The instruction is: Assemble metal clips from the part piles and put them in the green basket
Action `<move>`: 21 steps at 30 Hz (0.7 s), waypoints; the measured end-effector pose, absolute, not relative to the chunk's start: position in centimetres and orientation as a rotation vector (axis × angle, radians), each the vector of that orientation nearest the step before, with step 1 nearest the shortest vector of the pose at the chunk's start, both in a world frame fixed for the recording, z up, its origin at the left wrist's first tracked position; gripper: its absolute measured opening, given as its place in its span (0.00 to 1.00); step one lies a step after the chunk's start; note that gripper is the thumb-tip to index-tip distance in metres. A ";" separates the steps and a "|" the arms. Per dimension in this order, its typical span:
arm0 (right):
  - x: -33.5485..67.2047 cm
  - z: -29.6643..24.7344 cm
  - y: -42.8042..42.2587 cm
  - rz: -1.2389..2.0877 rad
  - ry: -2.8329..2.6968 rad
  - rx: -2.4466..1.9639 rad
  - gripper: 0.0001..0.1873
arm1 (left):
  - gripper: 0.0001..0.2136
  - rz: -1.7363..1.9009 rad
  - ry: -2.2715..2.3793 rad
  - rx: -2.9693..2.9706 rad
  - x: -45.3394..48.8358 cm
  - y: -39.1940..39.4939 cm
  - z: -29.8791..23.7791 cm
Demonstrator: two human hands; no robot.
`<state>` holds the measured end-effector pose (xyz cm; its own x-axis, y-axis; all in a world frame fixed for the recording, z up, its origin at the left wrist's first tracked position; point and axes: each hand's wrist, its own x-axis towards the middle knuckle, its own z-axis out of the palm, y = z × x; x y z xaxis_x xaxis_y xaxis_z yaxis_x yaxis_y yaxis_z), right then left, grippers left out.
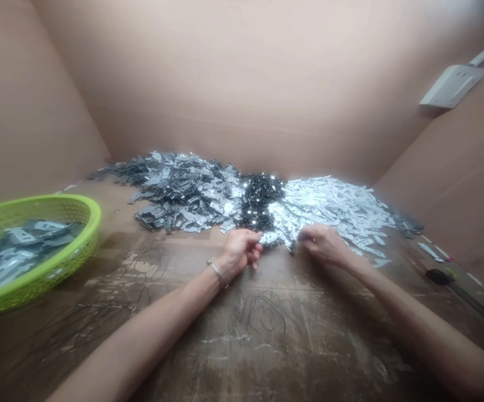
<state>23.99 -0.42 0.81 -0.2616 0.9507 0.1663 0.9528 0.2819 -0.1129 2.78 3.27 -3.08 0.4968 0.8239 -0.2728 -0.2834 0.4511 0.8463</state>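
My left hand (242, 248), with a bracelet at the wrist, is closed in a pinch on the end of a flat silver metal piece (270, 239). Close by on the right, the fingers of my right hand (323, 244) are curled together, and what they hold is hidden. A small dark part (292, 248) shows just left of those fingertips; whether they touch it I cannot tell. Beyond both hands lies a heap of small shiny black parts (262, 192). Long silver metal pieces (342, 209) are piled to its right, and wider grey metal plates (187, 192) to its left.
A yellow-green plastic basket (93, 218) with metal parts in it stands at the left. Thin dark wires or scratches mark the worn tabletop (267, 357). Brown panels (242, 84) enclose the back and sides. A white power socket (453, 86) hangs upper right; a black cable (471, 301) lies below.
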 end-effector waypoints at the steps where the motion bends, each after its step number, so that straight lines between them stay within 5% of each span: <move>1: 24.0 0.9 -0.4 0.002 -2.346 -1.768 0.10 | 0.09 0.772 0.761 0.830 2.8 3.3 -3.1; 11: 23.9 0.9 -0.1 0.428 -2.077 -1.785 0.07 | 0.09 0.768 0.748 0.853 2.6 3.4 -3.3; 21: 25.4 -0.3 0.4 -0.089 -2.084 -1.921 0.11 | 0.09 0.784 0.739 0.861 2.6 3.4 -3.4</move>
